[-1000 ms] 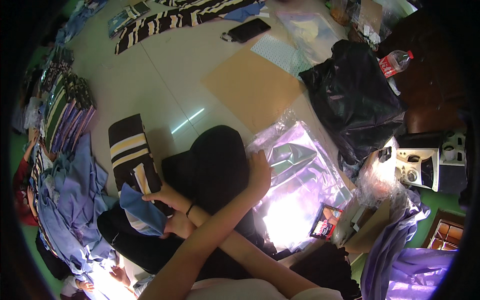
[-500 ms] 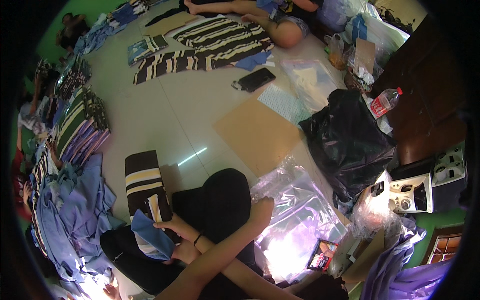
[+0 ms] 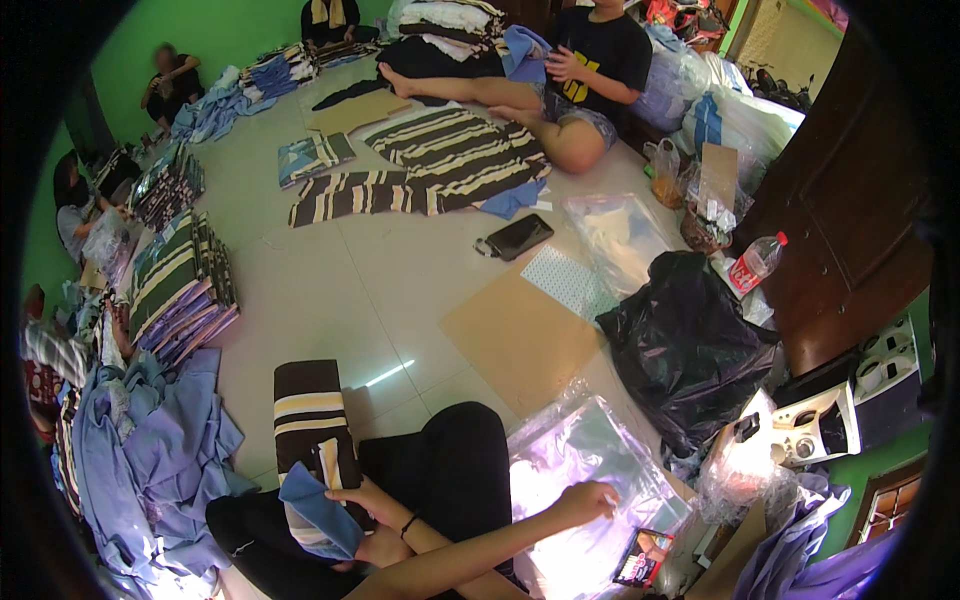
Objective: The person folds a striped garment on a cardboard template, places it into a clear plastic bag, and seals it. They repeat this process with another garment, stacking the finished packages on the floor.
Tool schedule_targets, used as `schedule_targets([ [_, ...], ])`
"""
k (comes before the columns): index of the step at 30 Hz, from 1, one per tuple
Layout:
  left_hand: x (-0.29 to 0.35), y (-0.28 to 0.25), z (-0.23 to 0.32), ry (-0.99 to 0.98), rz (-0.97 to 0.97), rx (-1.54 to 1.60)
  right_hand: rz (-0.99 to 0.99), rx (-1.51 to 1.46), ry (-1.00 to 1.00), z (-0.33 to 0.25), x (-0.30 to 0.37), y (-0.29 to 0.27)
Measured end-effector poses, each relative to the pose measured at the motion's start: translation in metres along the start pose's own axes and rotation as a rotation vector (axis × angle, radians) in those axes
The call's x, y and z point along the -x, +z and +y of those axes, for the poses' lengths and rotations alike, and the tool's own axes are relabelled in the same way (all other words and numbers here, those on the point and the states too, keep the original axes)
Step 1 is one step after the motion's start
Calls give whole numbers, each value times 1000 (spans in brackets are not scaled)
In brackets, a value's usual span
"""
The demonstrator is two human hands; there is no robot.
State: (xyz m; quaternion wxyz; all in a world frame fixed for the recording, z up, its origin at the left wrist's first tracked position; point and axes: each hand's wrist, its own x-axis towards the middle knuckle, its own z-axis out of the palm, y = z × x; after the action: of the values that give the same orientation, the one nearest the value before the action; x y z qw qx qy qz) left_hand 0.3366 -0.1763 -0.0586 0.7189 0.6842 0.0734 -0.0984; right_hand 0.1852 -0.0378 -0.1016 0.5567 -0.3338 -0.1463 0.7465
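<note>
Left hand (image 3: 585, 497): my arms are crossed, so this hand is out at the right side of the view, resting on the stack of clear plastic bags (image 3: 570, 450).
Left grip: my fingers are curled down onto the top bag. I cannot tell whether they pinch it or only press on it.
Right hand (image 3: 362, 500): it is over at the left side, just beside my knee, with a dark band on the wrist.
Right grip: it is closed around the blue folded cloth (image 3: 312, 512), with my thumb on top and the cloth hanging out to the left.
Blue folded cloth: it is held over my lap, and its upper edge touches the brown striped folded garment (image 3: 305, 410).
Brown striped folded garment: it lies on the floor (image 3: 330, 290) against my leg in black trousers.
Clear plastic bags: they lie flat on the floor to my right and catch a bright glare. A small dark packet (image 3: 640, 557) lies at their near corner.
Beyond the bags: a sheet of brown cardboard (image 3: 510, 335) and a black bin bag (image 3: 685, 345).
Left of me: a heap of blue cloth (image 3: 150, 450) on the floor.
Across the floor: another person sits among striped garments (image 3: 440, 165).
</note>
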Motion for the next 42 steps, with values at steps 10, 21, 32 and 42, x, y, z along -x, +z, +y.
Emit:
schedule_targets([
  [10, 11, -32, 41, 276, -44, -258, 31, 0, 19, 8, -1, -4],
  [21, 20, -82, 64, 363, -177, -390, 19, 83, -33, 8, -3, -1],
  [32, 146, -296, 151, 728, 547, -1536, 122, 65, -6, 7, -3, -5],
  [42, 373, -232, 99, 216, 620, -1168, 174, 973, -558, 79, -30, -81],
])
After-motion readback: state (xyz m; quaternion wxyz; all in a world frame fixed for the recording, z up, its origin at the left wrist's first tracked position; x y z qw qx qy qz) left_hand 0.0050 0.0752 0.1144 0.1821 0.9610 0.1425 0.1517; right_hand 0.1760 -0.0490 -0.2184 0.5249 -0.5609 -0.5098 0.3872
